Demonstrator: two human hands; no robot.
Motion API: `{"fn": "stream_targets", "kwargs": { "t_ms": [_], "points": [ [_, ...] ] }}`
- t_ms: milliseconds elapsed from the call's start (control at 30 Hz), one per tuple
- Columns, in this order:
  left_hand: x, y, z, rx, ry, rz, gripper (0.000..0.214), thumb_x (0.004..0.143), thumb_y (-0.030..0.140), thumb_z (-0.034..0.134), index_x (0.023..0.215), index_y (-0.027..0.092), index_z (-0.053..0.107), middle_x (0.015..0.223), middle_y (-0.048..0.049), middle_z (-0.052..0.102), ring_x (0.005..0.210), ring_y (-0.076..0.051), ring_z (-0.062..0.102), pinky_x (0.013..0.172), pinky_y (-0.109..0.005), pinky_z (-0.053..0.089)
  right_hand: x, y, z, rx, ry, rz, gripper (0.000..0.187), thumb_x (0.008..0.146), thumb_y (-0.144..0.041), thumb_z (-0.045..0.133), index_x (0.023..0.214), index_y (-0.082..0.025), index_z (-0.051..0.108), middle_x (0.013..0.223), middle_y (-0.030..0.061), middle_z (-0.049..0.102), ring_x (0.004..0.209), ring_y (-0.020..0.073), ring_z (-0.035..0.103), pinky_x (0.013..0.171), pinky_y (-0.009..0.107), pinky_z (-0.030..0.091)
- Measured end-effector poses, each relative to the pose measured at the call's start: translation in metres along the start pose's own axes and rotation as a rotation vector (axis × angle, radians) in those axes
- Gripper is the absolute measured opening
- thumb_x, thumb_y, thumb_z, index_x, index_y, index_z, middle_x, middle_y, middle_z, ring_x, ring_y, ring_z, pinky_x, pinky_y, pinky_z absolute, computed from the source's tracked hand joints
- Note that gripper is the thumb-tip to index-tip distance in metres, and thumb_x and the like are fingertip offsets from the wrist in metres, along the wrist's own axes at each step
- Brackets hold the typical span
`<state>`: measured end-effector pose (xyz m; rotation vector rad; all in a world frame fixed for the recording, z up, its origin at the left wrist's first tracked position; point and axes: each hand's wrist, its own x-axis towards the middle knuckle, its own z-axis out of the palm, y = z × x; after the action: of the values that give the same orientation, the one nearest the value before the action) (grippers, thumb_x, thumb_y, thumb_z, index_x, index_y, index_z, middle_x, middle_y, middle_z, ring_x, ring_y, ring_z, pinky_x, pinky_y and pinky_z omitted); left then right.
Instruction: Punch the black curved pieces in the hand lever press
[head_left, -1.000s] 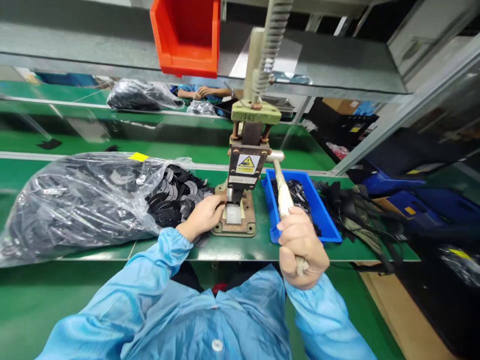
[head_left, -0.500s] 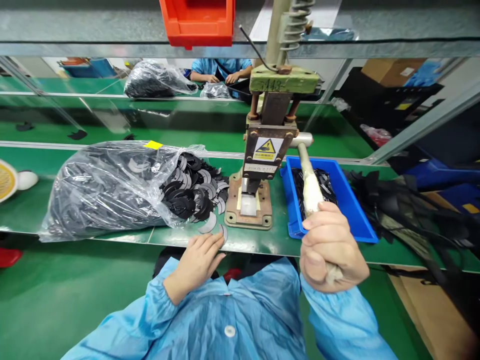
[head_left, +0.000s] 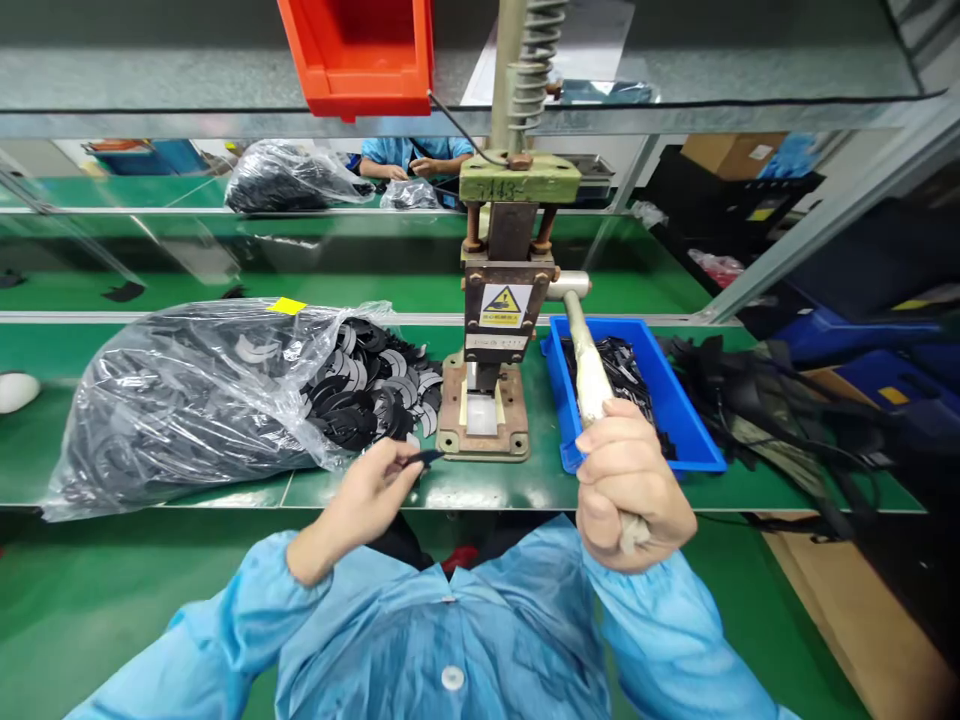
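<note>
Between the thumb and fingers of my left hand (head_left: pixel 369 497) is a thin black curved piece (head_left: pixel 426 457), held just above the bench edge in front of the press base. My right hand (head_left: pixel 628 487) is wrapped round the pale, wrapped lever handle (head_left: pixel 590 372) of the hand press (head_left: pixel 499 310). A small white block (head_left: pixel 481 414) sits on the press's brown base plate (head_left: pixel 516 412), under the ram. Left of the base, a heap of black and grey crescent-shaped pieces (head_left: pixel 375 385) spills from a clear plastic bag (head_left: pixel 187 400).
A blue bin (head_left: pixel 686 425) with black pieces in it stands right of the press. Black straps (head_left: pixel 772 400) lie farther right. An orange bin (head_left: pixel 367 85) hangs from the shelf above. Across the bench, another person's hands (head_left: pixel 409 170) work near a small plastic bag (head_left: pixel 409 194).
My left hand has lifted a curved piece off the bench edge and now pinches it. My right hand stays on the lever handle. The view has shifted slightly right.
</note>
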<state>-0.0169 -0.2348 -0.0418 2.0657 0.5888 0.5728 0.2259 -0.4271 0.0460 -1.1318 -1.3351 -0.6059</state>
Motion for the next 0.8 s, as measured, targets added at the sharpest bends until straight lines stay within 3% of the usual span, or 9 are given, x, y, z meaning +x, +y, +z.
{"fn": "stream_targets", "kwargs": {
  "t_ms": [100, 233, 333, 533, 700, 800],
  "points": [
    [0.046, 0.01, 0.001, -0.215, 0.013, -0.196, 0.037, 0.099, 0.056, 0.069, 0.094, 0.021, 0.059, 0.077, 0.0008, 0.066, 0.069, -0.015, 0.067, 0.062, -0.025, 0.05, 0.002, -0.001, 0.002, 0.078, 0.056, -0.01, 0.022, 0.096, -0.03, 0.066, 0.076, -0.024, 0.06, 0.07, -0.0029, 0.063, 0.078, 0.0201, 0.068, 0.103, 0.06, 0.057],
    [0.102, 0.01, 0.017, -0.262, -0.056, -0.231, 0.047, 0.094, 0.066, 0.071, 0.09, 0.022, 0.054, 0.066, 0.0017, 0.067, 0.055, -0.012, 0.057, 0.055, -0.022, 0.043, 0.0, 0.001, 0.0, 0.1, 0.025, -0.021, 0.02, 0.096, -0.03, 0.067, 0.077, -0.023, 0.062, 0.072, -0.0023, 0.065, 0.081, 0.02, 0.069, 0.106, 0.06, 0.056],
    [0.131, 0.005, 0.032, -0.251, -0.123, -0.25, 0.047, 0.094, 0.066, 0.071, 0.089, 0.022, 0.054, 0.06, 0.0025, 0.064, 0.049, -0.011, 0.053, 0.051, -0.021, 0.038, 0.0, 0.002, -0.003, 0.106, -0.005, -0.022, 0.018, 0.096, -0.029, 0.067, 0.079, -0.023, 0.063, 0.073, -0.0024, 0.066, 0.084, 0.02, 0.069, 0.108, 0.06, 0.055],
    [0.156, 0.002, 0.039, -0.172, -0.173, -0.265, 0.041, 0.095, 0.056, 0.076, 0.089, 0.022, 0.054, 0.057, 0.0045, 0.06, 0.046, -0.01, 0.053, 0.048, -0.021, 0.038, 0.0, 0.0, -0.002, 0.124, 0.0, -0.021, 0.019, 0.096, -0.028, 0.066, 0.079, -0.022, 0.062, 0.073, -0.0023, 0.065, 0.084, 0.0196, 0.069, 0.108, 0.06, 0.055],
    [0.167, 0.011, 0.036, -0.23, -0.253, -0.312, 0.035, 0.092, 0.045, 0.083, 0.093, 0.021, 0.057, 0.068, 0.0053, 0.06, 0.047, -0.008, 0.051, 0.046, -0.021, 0.039, -0.001, 0.0, 0.002, 0.119, 0.042, -0.01, 0.02, 0.096, -0.03, 0.065, 0.078, -0.024, 0.062, 0.071, -0.0032, 0.064, 0.082, 0.0191, 0.069, 0.106, 0.058, 0.056],
    [0.171, 0.019, 0.038, -0.24, -0.249, -0.357, 0.034, 0.09, 0.042, 0.085, 0.09, 0.021, 0.057, 0.063, 0.0074, 0.055, 0.044, -0.007, 0.046, 0.044, -0.021, 0.035, -0.002, -0.001, 0.003, 0.117, 0.063, -0.002, 0.022, 0.098, -0.032, 0.064, 0.077, -0.024, 0.061, 0.071, -0.0036, 0.064, 0.081, 0.0186, 0.069, 0.105, 0.057, 0.056]
  ]
}}
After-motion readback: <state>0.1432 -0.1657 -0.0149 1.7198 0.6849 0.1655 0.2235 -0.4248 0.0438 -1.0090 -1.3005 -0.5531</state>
